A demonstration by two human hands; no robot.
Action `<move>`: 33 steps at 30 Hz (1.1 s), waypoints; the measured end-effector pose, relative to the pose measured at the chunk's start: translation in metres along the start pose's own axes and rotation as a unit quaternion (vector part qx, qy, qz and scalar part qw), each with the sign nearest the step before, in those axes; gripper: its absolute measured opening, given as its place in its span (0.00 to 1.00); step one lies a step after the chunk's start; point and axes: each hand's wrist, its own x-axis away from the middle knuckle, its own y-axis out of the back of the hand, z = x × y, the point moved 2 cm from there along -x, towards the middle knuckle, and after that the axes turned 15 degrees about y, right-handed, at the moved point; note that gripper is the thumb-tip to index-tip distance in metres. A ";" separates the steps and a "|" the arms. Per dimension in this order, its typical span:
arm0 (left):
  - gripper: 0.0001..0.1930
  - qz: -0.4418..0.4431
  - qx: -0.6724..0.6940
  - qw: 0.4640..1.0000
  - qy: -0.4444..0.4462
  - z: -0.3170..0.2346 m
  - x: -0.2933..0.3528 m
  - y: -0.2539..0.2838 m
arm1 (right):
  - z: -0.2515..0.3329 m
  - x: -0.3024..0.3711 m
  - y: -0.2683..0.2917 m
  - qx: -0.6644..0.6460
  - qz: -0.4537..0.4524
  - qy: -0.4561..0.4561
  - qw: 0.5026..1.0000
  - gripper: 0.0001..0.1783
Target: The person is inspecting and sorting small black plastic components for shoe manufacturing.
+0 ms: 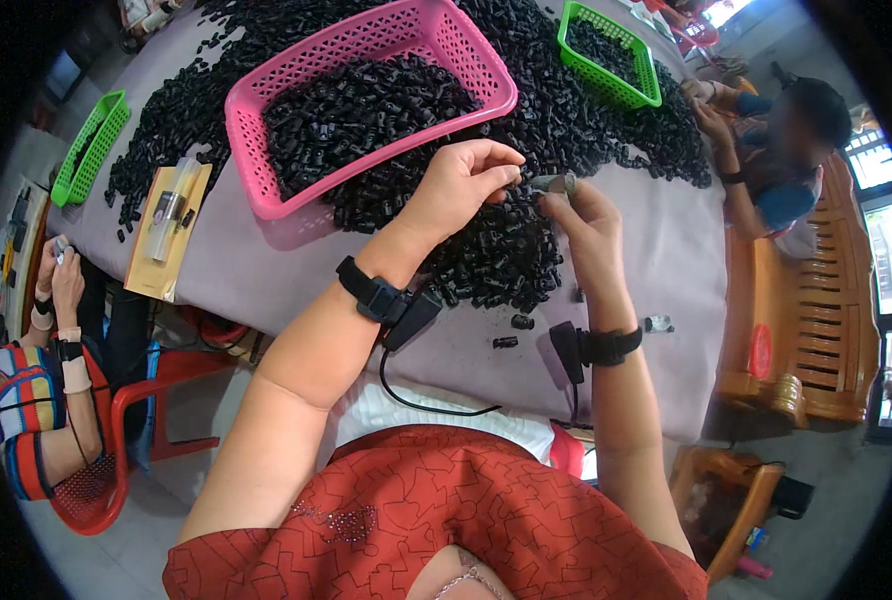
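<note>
My right hand (592, 228) pinches a small greyish, cylinder-like piece (558, 184) between thumb and fingers. Just left of it, my left hand (463, 188) is closed in a pinch, its fingertips close to that piece; whatever it holds is too small to make out. Both hands are above a heap of small black plastic parts (496, 255) spread over the cloth-covered table (656, 225). Behind my left hand stands a pink perforated basket (245, 140) filled with similar black parts. Two loose black parts (506, 342) lie nearer to me.
Green baskets (634, 98) with black parts stand at the far right and far left. A yellowish card (150, 262) with a clear tube (174, 210) lies left. A clear piece (659, 324) rests beside my right wrist. Other people sit at the left and right, near a wooden bench (816, 300).
</note>
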 end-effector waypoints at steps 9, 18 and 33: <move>0.12 0.079 0.132 0.978 0.143 0.007 0.002 -0.015 | 0.010 0.022 0.009 -0.202 -0.052 -0.040 0.977 0.21; 0.12 0.056 0.062 0.992 0.098 0.003 0.006 -0.012 | 0.039 0.055 0.097 -0.026 -0.125 -0.036 0.991 0.17; 0.10 0.035 0.054 0.997 0.049 0.006 0.002 -0.007 | 0.051 0.070 0.045 -0.134 0.067 -0.185 0.971 0.11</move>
